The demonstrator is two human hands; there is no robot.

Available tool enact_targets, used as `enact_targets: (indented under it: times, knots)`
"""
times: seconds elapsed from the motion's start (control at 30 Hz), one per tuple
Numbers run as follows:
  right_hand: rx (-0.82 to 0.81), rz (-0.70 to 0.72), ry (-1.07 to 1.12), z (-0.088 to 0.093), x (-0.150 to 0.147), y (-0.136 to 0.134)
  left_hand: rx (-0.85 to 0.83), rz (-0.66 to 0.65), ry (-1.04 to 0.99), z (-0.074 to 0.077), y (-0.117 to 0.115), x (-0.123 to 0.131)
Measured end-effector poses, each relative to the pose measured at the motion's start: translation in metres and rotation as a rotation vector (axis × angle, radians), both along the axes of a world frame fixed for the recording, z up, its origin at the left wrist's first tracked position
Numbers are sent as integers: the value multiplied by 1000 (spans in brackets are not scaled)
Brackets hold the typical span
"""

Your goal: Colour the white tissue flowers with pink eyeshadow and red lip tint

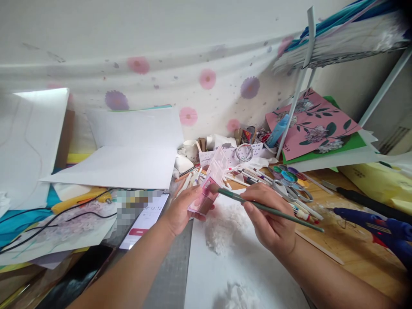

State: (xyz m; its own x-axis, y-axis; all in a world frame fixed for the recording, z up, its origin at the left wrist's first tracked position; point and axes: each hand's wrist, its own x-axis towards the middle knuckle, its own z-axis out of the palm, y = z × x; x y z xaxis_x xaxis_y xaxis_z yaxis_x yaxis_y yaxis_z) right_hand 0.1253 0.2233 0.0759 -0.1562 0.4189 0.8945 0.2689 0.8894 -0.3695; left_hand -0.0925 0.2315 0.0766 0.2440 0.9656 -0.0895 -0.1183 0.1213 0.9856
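Cropped white paper [270, 283]; left grip [180, 209] clamps partly hidden case [206, 201], right grip [271, 224] clamps brush [232, 195]

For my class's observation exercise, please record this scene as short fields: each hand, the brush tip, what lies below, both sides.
Left hand: holds an open pink case
Right hand: holds a green-handled brush
Brush tip: at the case; contact unclear
Below: white sheet bearing white ruffled pieces
Left side: phone, screen lit
Right side: blue glue gun
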Motion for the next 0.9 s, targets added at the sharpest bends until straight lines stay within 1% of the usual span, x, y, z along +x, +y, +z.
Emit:
enact_targets:
  times: [0.13, 0.23, 0.37, 0.43, 0.6, 0.73, 0.83, 0.9]
  knots:
    - [-7, 33, -64, 1, -1, -2, 11, 3, 28, -1, 1, -1]
    - [16, 35, -11, 1, -2, -3, 11, 13, 24, 0, 1, -1]
    - [0, 26, -68, -1, -4, -1, 28, 17, 24, 0, 2, -2]
    - [1, 29, -38, -1, -4, 0, 37, 7, 26, -1, 3, -3]
    - [-69, 22, -63, -1, -2, 1, 42, 26, 49, -2, 3, -4]
    - [-48, 10, 57, 0, -1, 0, 30, 8, 56, 1, 2, -3]
    - [-21, 58, -12, -1, -3, -1, 6, 32, 45, 2, 1, -2]
    - [-13, 65, -76, -1, -4, -2, 1, 37, 27, 2, 1, -2]
